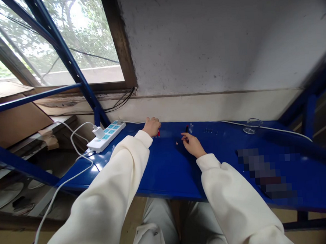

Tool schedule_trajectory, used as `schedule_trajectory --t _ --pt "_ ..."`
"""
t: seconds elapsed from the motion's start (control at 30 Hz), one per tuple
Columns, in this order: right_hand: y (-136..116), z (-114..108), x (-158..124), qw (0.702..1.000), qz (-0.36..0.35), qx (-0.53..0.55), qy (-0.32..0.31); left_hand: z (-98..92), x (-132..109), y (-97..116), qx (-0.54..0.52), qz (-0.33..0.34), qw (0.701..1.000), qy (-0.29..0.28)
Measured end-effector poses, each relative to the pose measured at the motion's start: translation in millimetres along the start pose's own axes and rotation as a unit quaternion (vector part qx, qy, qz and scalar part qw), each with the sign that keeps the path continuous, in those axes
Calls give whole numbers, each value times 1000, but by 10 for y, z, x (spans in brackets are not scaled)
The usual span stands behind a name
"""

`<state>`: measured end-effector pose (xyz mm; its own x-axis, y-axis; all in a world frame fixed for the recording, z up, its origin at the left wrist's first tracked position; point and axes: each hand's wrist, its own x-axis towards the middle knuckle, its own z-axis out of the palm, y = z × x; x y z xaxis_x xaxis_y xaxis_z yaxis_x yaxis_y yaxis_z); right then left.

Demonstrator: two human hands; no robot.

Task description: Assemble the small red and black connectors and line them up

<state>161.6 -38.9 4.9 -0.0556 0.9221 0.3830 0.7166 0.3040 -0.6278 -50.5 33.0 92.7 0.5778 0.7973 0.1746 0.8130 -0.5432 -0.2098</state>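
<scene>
On the far part of the blue table (168, 169), my left hand (152, 126) bends its fingers down beside a small red item (158, 133). Its fingertips are mostly hidden, so what they grip does not show. My right hand (192, 144) rests lower and to the right, fingers loosely bent and apart, with nothing visible in them. Just beyond it stand a small black-and-red piece (187, 128) and a clear small tube-like piece (191, 128). A tiny pinkish bit (177, 143) lies between the hands. Several tiny clear pieces (208, 130) lie farther right.
A white power strip (106, 136) with a plugged-in adapter (98, 132) lies on the left, its cable hanging over the front. At the right stand a clear cup (249, 130) and a blurred-out dark object (262, 171). A white cable (279, 130) runs along the back wall.
</scene>
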Motion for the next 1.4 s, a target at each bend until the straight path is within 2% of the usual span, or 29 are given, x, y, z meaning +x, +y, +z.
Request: schedule_trajectory --t 0.13,0.27,0.37,0.47,0.63,0.8,1.0,1.2,1.3,1.4 --pt "-34 -71 -13 995 48 -86 20 -63 -10 110 -47 22 997 60" --pt "-55 -125 -22 981 98 -160 42 -13 15 384 -126 61 985 104" --pt "-47 -126 -26 970 118 -205 52 137 62 648 -169 62 979 95" --pt "-28 -108 -31 967 131 -212 44 309 124 884 -201 45 977 52" --pt "-3 -82 -34 968 149 -201 13 490 232 1111 -210 -16 976 55" --pt "24 -50 -16 966 165 -199 -9 529 321 1167 -198 -34 977 68" --pt "37 -1 -6 963 163 -212 -18 484 402 1212 -204 -66 970 112" --pt "61 14 25 959 164 -228 -33 397 343 1198 -245 -72 958 129" --pt "88 37 51 957 172 -231 -42 347 224 1161 -300 -81 932 185" --pt "108 68 73 955 173 -235 -49 356 74 1139 -385 -111 880 255"
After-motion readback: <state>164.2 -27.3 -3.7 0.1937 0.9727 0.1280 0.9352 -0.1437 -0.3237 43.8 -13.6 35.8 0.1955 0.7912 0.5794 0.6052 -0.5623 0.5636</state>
